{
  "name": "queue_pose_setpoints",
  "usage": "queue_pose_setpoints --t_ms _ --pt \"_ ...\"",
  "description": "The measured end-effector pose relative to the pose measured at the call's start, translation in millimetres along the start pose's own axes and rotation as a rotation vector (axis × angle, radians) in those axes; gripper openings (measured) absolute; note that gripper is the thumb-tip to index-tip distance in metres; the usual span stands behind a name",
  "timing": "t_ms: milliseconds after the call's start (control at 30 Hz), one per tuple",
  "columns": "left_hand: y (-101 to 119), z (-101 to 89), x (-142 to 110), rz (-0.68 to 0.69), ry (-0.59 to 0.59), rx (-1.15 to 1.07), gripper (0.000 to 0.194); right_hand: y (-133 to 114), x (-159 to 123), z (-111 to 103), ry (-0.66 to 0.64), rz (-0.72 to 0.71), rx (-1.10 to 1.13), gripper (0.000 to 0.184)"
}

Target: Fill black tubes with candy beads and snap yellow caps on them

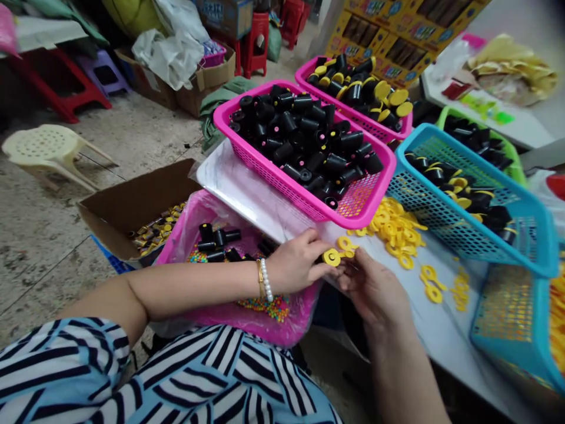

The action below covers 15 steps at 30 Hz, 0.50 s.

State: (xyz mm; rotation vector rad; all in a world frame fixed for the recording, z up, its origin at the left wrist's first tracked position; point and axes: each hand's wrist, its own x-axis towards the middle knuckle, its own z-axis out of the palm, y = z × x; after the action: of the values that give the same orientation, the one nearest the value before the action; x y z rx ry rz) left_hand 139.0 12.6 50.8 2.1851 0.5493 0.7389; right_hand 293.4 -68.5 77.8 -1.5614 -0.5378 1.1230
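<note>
My left hand (293, 265), with a pearl bracelet and a gold bangle at the wrist, pinches a round yellow plastic cap (331, 257) at its fingertips. My right hand (382, 291) is closed against it from the other side, its thumb and fingers on a yellow plastic ring piece (348, 252). Whether the cap and ring piece are joined, I cannot tell. Just beyond the hands lies a pile of yellow ring pieces (395, 227). Below my left forearm is a pink tub (260, 330) holding small coloured beads (276, 306) and several black plastic tubes (216, 238).
On the white tabletop (441, 330) stands a pink basket (309, 212) heaped with black tubes. Behind it is another pink basket (304, 73); blue baskets (477, 224) stand right. An open cardboard box (132, 194) and cream stool (44, 144) are on the left.
</note>
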Motion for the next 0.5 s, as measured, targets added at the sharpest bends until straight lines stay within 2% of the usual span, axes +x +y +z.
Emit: queue_pose_setpoints --t_ms 100,167,233,367,433,500 --pt "-1 -0.1 0 -0.006 -0.014 -0.007 0.025 -18 8 -4 -0.201 0.137 -0.085 0.048" --pt "1 -0.6 1 -0.023 -0.032 -0.026 0.022 -26 11 -1 -0.279 0.173 -0.170 0.048" --pt "3 -0.8 5 -0.060 -0.036 -0.043 0.017 -28 12 4 -0.265 0.136 -0.265 0.048" --pt "4 0.1 12 -0.146 -0.037 0.005 0.016 -16 6 13 -0.142 0.004 -0.328 0.046" --pt "4 -0.4 13 -0.162 -0.096 0.048 0.019 -9 -4 16 -0.120 -0.063 -0.353 0.040" --pt "4 -2.6 12 -0.145 -0.182 0.087 0.020 -2 -13 20 -0.098 -0.201 -0.490 0.034"
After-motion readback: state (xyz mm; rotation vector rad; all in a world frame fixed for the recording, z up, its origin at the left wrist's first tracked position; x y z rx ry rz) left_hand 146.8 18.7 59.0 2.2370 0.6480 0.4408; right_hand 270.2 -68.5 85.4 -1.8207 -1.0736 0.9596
